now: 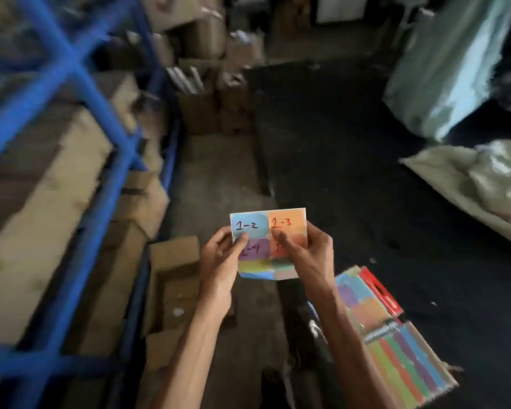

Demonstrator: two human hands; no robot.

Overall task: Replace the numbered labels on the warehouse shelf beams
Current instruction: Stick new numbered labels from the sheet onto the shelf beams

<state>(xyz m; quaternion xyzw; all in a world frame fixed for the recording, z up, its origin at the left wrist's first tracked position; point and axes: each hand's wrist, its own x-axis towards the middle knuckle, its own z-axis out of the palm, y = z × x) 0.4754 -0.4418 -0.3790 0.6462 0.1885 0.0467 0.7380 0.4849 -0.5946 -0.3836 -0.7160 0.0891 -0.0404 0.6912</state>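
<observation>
Label sheet (267, 231), coloured stickers marked 1-2, 1-3, 1-4, pinched at both side edges: left hand (223, 258) fingers closed on left edge, right hand (307, 252) fingers closed on right. Below right fingers, more coloured sheets (396, 349). Beyond left fingers, blue shelf beams (80, 84) holding cardboard boxes (42, 202).

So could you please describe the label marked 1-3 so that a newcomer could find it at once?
Start at the blue shelf rack on the left, then move right to the sticker sheet held in both hands. The 1-3 label is its top right sticker, orange, beside the blue 1-2 label.
</observation>
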